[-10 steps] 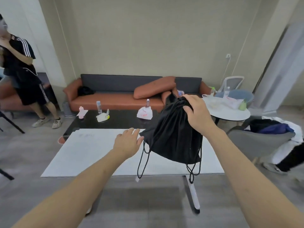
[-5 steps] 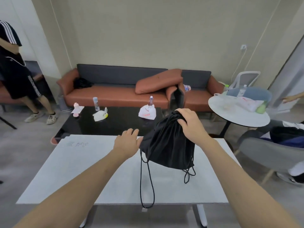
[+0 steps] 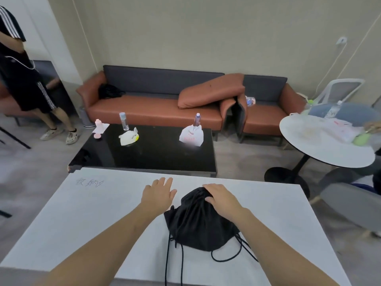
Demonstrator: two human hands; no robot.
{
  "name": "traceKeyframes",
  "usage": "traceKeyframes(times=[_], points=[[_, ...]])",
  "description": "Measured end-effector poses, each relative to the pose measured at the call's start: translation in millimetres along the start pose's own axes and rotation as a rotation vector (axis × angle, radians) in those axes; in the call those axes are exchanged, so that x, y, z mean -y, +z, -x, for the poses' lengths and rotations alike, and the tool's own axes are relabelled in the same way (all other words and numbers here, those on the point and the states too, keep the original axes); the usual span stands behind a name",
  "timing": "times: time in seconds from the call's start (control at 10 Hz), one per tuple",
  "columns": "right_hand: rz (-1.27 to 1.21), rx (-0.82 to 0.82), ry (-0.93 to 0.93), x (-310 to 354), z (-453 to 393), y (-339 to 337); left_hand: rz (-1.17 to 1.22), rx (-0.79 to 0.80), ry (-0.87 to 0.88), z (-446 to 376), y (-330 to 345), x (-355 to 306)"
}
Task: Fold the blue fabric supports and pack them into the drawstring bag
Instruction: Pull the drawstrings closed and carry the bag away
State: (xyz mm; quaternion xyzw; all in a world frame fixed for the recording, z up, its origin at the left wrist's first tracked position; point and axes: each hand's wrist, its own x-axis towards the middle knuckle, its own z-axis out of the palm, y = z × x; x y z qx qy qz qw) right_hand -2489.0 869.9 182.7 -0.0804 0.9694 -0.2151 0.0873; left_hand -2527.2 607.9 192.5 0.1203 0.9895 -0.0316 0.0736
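1. The bag (image 3: 199, 223), black and bulging, sits on the white table (image 3: 86, 219) near its middle, its neck cinched and pointing away from the person.
2. Its black cords (image 3: 233, 255) trail toward the near edge, and two strands hang over that edge.
3. Faint handwriting (image 3: 89, 182) marks the table's far left corner.
4. Beyond the white table stands a black coffee table (image 3: 156, 153) with two bottles (image 3: 124, 121) and white paper bags (image 3: 191, 135).
5. An orange sofa (image 3: 156, 108) runs along the wall, and a round table (image 3: 321, 147) stands to the right.
6. Another person (image 3: 22, 79) in dark clothes stands at the far left.
7. The right hand (image 3: 221, 200) lies on top of the bag at its gathered neck, fingers curled down around the bunched fabric.
8. The left hand (image 3: 158, 195) is spread flat with fingers loosely apart, palm down, just left of the bag and holding nothing; whether it touches the bag's side I cannot tell.
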Motion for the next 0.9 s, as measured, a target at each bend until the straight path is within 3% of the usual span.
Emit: traceKeyframes(times=[0.2,0.5,0.9], points=[[0.035,0.135,0.000,-14.9,-10.5,24.8,-0.016,0.058,0.005,-2.7,22.7,-10.2],[0.080,0.144,0.033,-5.0,-6.2,26.4,-0.031,0.059,-0.006,11.5,22.7,-6.5],[0.184,-0.028,0.095,48.3,57.9,-5.2,-0.030,-0.058,0.062,69.9,-21.4,7.9]])
